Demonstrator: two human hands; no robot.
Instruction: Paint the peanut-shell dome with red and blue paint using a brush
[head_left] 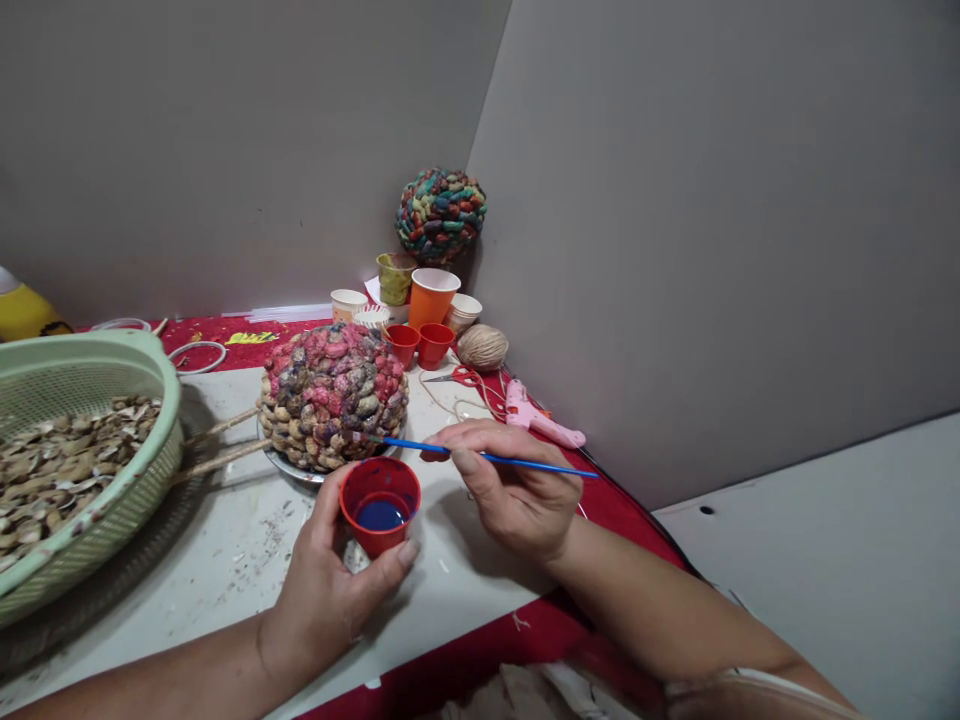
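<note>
My left hand (326,580) is closed around a small red cup (379,540) with dark blue paint in the bottom. Between the fingers and thumb of my right hand (517,490) is a thin paintbrush (416,446) with a blue handle. Its bristles reach the lower right side of a ball covered in peanut shells (334,390); whether they touch it I cannot tell. Pink and dark bluish paint covers the ball's upper part, while its lower shells are mostly bare tan. The ball rests on a shallow metal dish (296,472), with two cords running out to the left.
A green basket (169,400) of shells stands at the left. Behind are red cups (435,345), an orange cup (433,300), a twine ball (484,347) and a multicoloured shell ball (441,215). Scissors (461,375) and a pink glue gun (540,418) lie near the right wall.
</note>
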